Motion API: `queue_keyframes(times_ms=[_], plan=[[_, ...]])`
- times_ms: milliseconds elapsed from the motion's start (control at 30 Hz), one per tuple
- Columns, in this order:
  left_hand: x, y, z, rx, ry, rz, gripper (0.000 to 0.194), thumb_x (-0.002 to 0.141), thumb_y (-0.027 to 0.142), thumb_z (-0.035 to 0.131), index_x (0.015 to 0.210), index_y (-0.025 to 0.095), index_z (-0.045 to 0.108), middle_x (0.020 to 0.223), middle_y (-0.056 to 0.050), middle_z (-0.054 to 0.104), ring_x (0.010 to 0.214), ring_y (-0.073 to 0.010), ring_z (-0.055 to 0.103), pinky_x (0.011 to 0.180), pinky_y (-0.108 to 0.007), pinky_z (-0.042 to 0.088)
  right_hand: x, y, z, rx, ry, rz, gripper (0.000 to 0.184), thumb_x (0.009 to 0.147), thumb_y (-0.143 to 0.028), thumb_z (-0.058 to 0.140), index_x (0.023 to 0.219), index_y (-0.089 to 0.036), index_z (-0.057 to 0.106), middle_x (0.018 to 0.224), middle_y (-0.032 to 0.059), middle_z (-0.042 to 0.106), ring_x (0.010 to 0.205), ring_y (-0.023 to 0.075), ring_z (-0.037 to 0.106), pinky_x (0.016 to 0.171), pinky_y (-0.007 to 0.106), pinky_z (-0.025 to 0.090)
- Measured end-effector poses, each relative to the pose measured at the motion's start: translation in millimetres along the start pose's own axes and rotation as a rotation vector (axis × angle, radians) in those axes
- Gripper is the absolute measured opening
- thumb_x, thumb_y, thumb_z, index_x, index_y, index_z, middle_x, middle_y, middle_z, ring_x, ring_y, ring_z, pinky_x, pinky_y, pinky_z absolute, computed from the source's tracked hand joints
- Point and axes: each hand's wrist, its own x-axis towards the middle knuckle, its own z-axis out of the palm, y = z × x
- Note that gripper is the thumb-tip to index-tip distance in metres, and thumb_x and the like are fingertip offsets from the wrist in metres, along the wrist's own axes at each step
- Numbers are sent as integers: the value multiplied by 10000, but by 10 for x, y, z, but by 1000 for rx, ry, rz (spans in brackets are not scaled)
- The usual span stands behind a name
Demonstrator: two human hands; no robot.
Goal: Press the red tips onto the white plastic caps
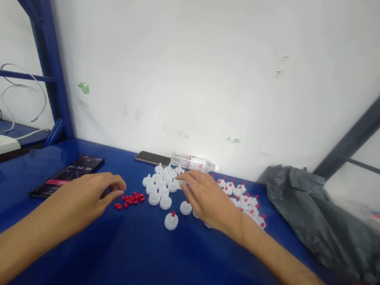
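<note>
My left hand point(101, 192) hovers beside a small heap of red tip caps point(130, 200), its thumb and fingers curved with a narrow gap between the tips. Left of centre stands a cluster of white nozzle caps point(154, 198) with bare spouts. My right hand point(201, 196) reaches over the right side of that cluster, thumb and fingertips around a white nozzle cap point(182, 184), partly hidden. Nearer me, one white nozzle cap with a red tip point(171, 221) stands apart. More red-tipped nozzle caps point(243, 203) are grouped right of my right hand, which covers some of them.
A phone with a running timer point(70, 174) lies at the left, and another phone point(152, 158) lies by the wall. Beside it a clear plastic bottle point(193, 162) rests on its side. A dark plastic bag point(317, 211) spreads over the blue table's point(116, 256) right side.
</note>
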Motion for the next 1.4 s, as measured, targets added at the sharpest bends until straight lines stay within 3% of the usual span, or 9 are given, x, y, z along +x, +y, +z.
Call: queue_keyframes(times_ms=[133, 300, 400, 533, 700, 967, 1100, 1233, 1400], plan=[[17, -46, 122, 63, -160, -77, 249, 851, 446, 516, 968, 314, 692, 946, -10, 746, 862, -287, 665, 686, -358, 412, 3, 66, 64, -19, -69, 1, 329, 1097, -243, 357, 1299, -156, 602, 1276, 134, 684, 1211, 269, 610, 1050, 454, 445], [33, -63, 175, 98, -208, -93, 182, 865, 397, 546, 968, 320, 675, 919, 10, 729, 845, -267, 664, 642, -341, 383, -3, 73, 52, -48, -178, -29, 308, 1085, -213, 372, 1074, -176, 678, 1029, 88, 750, 1001, 231, 686, 916, 395, 473], [37, -64, 183, 104, -228, -95, 145, 881, 357, 553, 947, 322, 677, 884, 16, 728, 826, -261, 667, 636, -333, 372, -8, 66, 32, -58, -206, -30, 304, 1080, -202, 380, 1038, -183, 680, 959, 70, 749, 935, 221, 690, 899, 391, 465], [43, -62, 214, 129, -230, -66, 160, 897, 318, 535, 887, 315, 695, 896, -5, 729, 797, -263, 661, 636, -333, 354, -6, -16, -6, -70, -168, 5, 316, 1088, -224, 359, 1086, -174, 671, 1069, 106, 734, 1045, 249, 663, 961, 431, 436], [27, -47, 247, 142, -223, -34, 189, 894, 282, 513, 853, 290, 697, 926, -37, 731, 831, -275, 656, 640, -332, 346, -25, -217, -16, 32, -174, -118, 316, 1108, -303, 366, 1251, -223, 636, 1205, 71, 718, 1165, 221, 624, 1057, 431, 412], [-32, 188, 101, 157, -120, -46, 225, 915, 366, 441, 878, 291, 651, 831, -21, 733, 796, -278, 668, 621, -344, 354, -77, -255, 147, 45, -275, -143, 384, 1112, -387, 352, 1352, -172, 561, 1336, 118, 674, 1280, 269, 591, 1143, 569, 372], [-49, 307, 24, -16, -42, 5, 243, 906, 468, 490, 902, 339, 696, 827, 30, 751, 731, -236, 667, 641, -337, 412, -56, -210, 89, 95, -157, -160, 318, 1085, -391, 470, 1297, -185, 587, 1280, 87, 707, 1220, 232, 628, 1132, 490, 376], [-47, 396, 53, -279, 85, 170, 253, 906, 521, 571, 918, 337, 745, 764, 47, 737, 622, -187, 620, 605, -303, 448, -37, -230, 16, 109, 35, -234, 217, 997, -364, 665, 1136, -202, 625, 1086, 22, 746, 985, 185, 681, 984, 378, 439], [-72, 526, 111, -436, 154, 380, 206, 952, 420, 595, 948, 316, 773, 809, 37, 748, 665, -153, 645, 563, -244, 462, -41, -308, -2, 13, 58, -305, 13, 999, -192, 584, 998, -205, 586, 875, -14, 677, 765, 169, 616, 749, 333, 463]])
